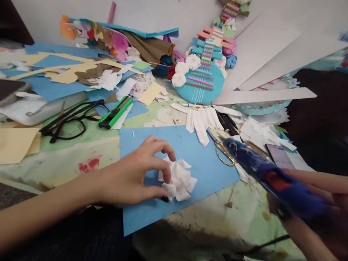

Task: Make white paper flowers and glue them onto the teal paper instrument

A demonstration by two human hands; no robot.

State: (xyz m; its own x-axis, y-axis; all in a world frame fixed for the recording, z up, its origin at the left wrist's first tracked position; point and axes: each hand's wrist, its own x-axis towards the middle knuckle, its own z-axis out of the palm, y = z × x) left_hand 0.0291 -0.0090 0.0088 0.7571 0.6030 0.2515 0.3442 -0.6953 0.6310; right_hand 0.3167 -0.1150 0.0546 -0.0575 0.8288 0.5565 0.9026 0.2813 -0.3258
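A white paper flower (179,179) with layered petals lies on a sheet of blue paper (215,182). My left hand (139,170) comes in from the left, its fingers curved and apart at the flower's left side. The thumb tip reaches the lower petals; whether it presses on them I cannot tell. At the right, my right hand (317,224) is wrapped round a blue glue gun (261,168), blurred, its nozzle end pointing up and left over the table. A black cord (269,244) hangs below it. Gold-handled scissors (225,153) lie just left of the glue gun.
White paper strips (203,119) lie behind the blue sheet. To the left are a green utility knife (115,112), black glasses (71,124) and paper scraps (70,69). A turquoise paper guitar (203,83) with flowers leans on the wall. A phone (280,156) lies right.
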